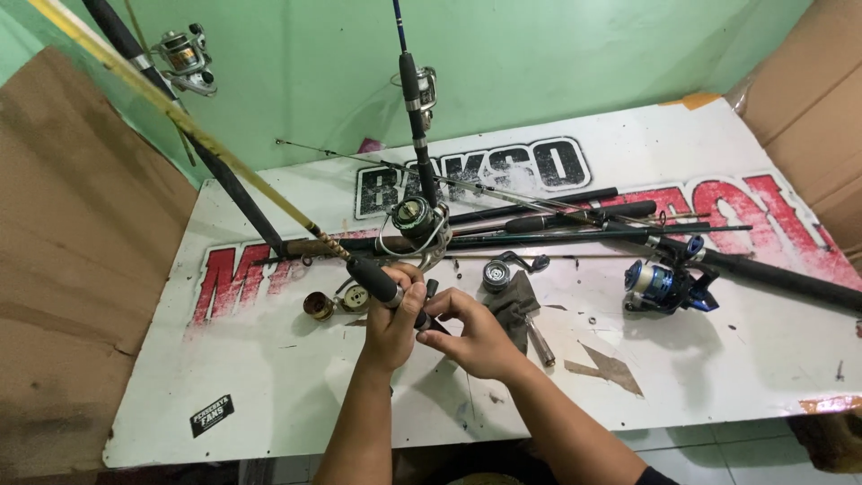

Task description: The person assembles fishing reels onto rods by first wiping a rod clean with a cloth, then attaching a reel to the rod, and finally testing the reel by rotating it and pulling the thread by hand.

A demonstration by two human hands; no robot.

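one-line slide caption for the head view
Both hands grip a black rod handle over a white banner table.

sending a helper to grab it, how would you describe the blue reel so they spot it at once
On the white board table, look to its right side, past both hands. There the spinning reel sits mounted on a black rod that lies flat. Its bright blue spool and body set it apart from the silver reels nearby.

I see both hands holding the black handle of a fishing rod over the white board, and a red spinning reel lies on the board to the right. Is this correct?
Not quite: the spinning reel lying to the right is blue, not red, as the head view shows. The rest holds: the left hand and the right hand hold the black handle of a fishing rod over the white board.
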